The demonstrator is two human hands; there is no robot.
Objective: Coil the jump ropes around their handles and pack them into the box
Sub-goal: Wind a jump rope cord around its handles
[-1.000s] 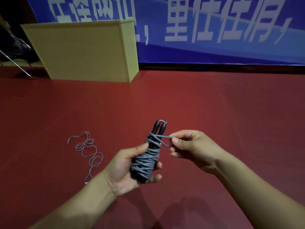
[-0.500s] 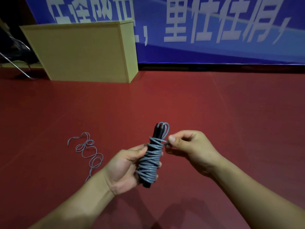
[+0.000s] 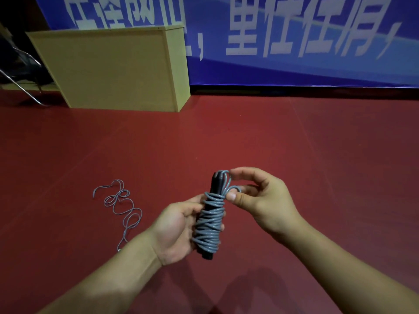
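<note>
A grey jump rope [image 3: 209,219], coiled tightly around its black handles [image 3: 214,181], is being held upright above the red floor [image 3: 294,155] by the left hand [image 3: 179,230], whose grip is being kept curled around the lower part of the bundle. A small loop of the rope near the top of the coil is being pinched between thumb and fingers of the right hand [image 3: 258,198]. A second grey rope [image 3: 122,207] is lying loose on the floor to the left, and the tan box [image 3: 118,69] is standing well beyond it against a blue banner [image 3: 294,37].
</note>
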